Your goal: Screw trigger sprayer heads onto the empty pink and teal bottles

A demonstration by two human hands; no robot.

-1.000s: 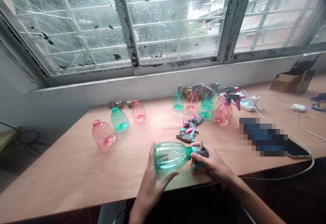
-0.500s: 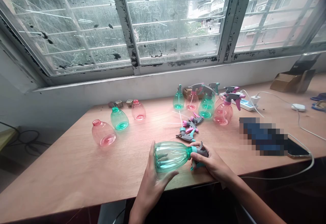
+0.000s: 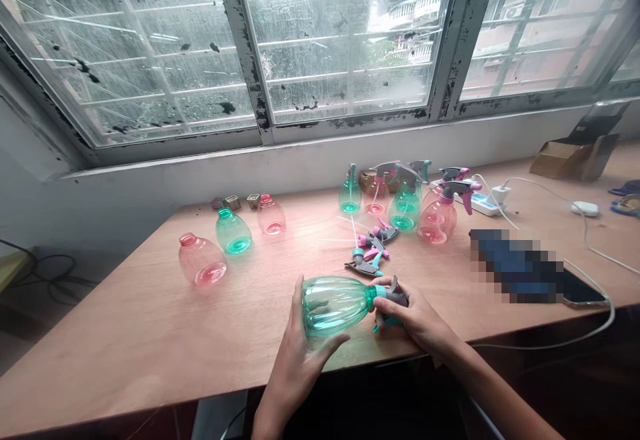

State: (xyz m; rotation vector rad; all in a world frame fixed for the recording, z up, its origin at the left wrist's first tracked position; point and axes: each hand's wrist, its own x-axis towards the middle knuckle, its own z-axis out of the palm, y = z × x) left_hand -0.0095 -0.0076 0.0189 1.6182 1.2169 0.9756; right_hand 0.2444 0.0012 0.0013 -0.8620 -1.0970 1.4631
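A clear green spray bottle (image 3: 334,305) lies sideways above the front edge of the table. Its base rests against the palm of my left hand (image 3: 306,347), whose fingers curve behind the bottle while the thumb stands apart below it. My right hand (image 3: 413,313) grips the grey and teal spray head (image 3: 395,297) at the bottle's neck, with thumb and fingers round the collar. Just beyond the bottle, a loose grey and teal spray head (image 3: 365,263) and several grey and pink spray heads (image 3: 377,241) lie on the table.
On the left stand two pink bottles (image 3: 203,260) without heads and a green one (image 3: 233,232). Several bottles with heads (image 3: 437,217) stand at the back right. Further right are a phone (image 3: 583,288), a power strip (image 3: 485,205), white cables and a cardboard box (image 3: 575,150).
Both hands keep their hold on the green spray bottle in nearly the same pose. The whole view has shifted very slightly.
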